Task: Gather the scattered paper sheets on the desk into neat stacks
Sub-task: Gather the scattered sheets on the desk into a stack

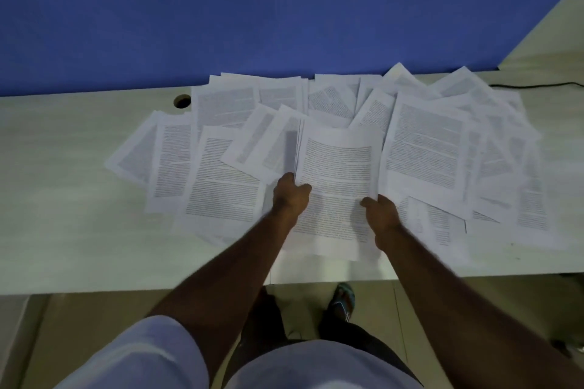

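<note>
Scattered white paper sheets printed with dense black text cover the middle and right of the desk, overlapping at all angles in a loose fan that runs from the near edge back to the partition. Nearest me, below the desk edge, I see a pale tiled floor, a dark shoe with blue and white marks, dark trousers and the light short sleeves of the person's shirt. Both bare forearms reach forward over the desk.

The left hand grips the left edge of a small bundle of printed sheets, thumb on top and fingers curled beneath. The right hand pinches the same bundle at its lower right edge, thumb over the top page; its other fingers are hidden under the paper. The bundle sits in the middle of the spread, its far end tilted up off the loose pages beneath it.

The long pale wood-grain desk top shows bare on the left. Further back on that side a round cable hole is cut into it, just beside the farthest-left pages. At the far right a thin black cable lies along the back edge. Behind everything stands a blue fabric partition wall, and a pale angled surface meets it at the upper right.
</note>
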